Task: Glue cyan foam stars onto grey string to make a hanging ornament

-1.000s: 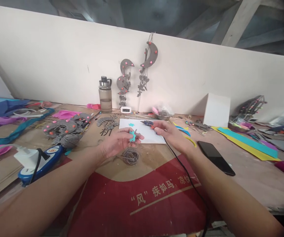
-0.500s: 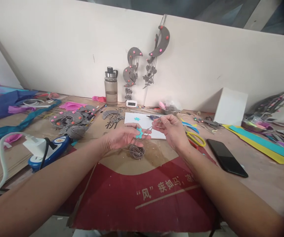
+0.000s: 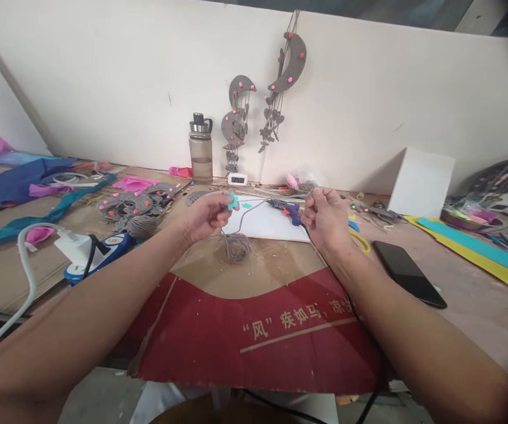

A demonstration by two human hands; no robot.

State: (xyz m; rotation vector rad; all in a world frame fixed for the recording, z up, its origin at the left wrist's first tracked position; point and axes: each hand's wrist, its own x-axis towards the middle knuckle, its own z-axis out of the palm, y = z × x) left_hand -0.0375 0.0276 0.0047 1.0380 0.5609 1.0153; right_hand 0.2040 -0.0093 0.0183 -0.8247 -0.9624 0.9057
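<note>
left hand point(image 3: 207, 217) and right hand point(image 3: 328, 219) apart; left pinches turquoise cutout point(image 3: 233, 201), right pinches grey cord point(image 3: 251, 210); cord attachment indeterminate; second cutout point(image 3: 246, 206) lies between hands, unheld, on white board point(image 3: 275, 227).

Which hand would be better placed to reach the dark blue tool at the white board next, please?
The right hand, I think: it is just beside the dark blue tool, while the left hand is farther off and pinches a turquoise cutout. Whether the right also holds something is unclear.
</note>
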